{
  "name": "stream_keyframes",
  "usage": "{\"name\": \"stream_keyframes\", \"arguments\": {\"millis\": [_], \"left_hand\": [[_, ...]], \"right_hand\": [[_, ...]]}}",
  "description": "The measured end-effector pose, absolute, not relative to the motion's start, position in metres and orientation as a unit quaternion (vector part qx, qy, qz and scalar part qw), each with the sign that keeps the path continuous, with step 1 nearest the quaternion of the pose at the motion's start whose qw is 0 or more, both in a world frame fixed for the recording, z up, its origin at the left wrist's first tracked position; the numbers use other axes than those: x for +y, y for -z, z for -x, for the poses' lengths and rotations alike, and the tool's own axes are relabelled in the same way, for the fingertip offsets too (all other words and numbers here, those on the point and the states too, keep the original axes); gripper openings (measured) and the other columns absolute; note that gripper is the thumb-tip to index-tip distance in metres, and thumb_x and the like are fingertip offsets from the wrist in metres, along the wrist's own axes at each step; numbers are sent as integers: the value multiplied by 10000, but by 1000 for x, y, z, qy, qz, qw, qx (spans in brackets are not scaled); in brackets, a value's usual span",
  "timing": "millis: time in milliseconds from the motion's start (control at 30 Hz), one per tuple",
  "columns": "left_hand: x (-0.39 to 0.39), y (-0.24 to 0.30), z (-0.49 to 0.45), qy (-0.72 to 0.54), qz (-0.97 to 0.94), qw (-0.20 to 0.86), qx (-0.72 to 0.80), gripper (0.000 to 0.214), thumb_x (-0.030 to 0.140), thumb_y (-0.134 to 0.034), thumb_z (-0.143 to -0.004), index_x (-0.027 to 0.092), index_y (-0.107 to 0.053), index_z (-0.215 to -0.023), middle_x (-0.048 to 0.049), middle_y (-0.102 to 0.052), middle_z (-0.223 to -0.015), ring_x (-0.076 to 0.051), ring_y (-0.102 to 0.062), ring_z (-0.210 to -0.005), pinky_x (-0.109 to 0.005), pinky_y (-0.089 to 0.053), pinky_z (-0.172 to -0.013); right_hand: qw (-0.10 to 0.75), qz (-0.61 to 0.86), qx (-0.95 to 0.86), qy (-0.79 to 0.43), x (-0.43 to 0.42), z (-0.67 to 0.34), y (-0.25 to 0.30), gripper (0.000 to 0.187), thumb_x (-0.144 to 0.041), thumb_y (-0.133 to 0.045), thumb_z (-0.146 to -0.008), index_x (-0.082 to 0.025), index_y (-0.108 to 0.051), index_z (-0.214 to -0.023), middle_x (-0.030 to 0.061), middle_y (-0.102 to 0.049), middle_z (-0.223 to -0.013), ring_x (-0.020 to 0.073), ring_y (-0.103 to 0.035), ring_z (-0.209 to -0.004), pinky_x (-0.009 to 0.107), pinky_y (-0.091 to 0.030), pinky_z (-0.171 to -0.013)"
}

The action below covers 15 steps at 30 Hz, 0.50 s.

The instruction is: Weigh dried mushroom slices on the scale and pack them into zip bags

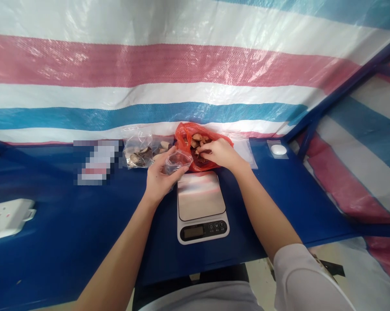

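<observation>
My left hand [161, 175] is closed on the edge of a clear plastic bag [178, 160], whose mouth gapes toward the right. A red plastic bag [183, 134] lies open beside it, holding brown and pale dried pieces that look like dried mushrooms [197, 139]. My right hand [219, 153] reaches into the red bag from the right, thumb and fingers pinched among the pieces. Its fingertips are partly hidden there. Just below both hands is a white kitchen scale [201, 198] with a bare, shiny plate and a dark display.
Clear bags of dried pieces [139, 156] lie left of my left hand. Flat clear bags [246, 153] lie right of the red bag. Farther right is a white oval object [278, 150]; at far left, a white power strip [9, 218]. Striped sheeting [149, 65] rises behind the blue table [85, 229].
</observation>
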<state>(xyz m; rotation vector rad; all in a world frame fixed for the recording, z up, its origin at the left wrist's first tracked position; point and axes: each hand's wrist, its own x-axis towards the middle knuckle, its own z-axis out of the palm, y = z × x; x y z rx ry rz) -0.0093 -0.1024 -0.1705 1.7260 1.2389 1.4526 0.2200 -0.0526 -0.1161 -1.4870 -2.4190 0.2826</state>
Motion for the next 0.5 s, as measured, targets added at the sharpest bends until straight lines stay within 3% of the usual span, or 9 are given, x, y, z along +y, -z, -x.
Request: {"name": "stream_keyframes", "arguments": {"millis": [267,500], "left_hand": [[-106,166,7,-545,-673,256,429,683,509,-836,-747,205,-672,-1336,-115,-747,-1213,-283,-706,-1109,-454,-526,-1044],[-107,165,7,-540,-696,251,402,690,481,-855,-738,201,-666,-1340,-112,-743,-1224,-272,-712,-1105,-421,-552,-1015]], "right_hand": [[333,427,-805,-243,-68,-221,91,202,-208,-676,-884,-253,-824,-1015,-7,-806,-1016,175,-734,-926,284,-534,-889],[319,399,-826,-236,-88,-193,81,192,-195,-679,-885,-253,-824,-996,-18,-791,-861,135,-687,-783,246,-501,-776]]}}
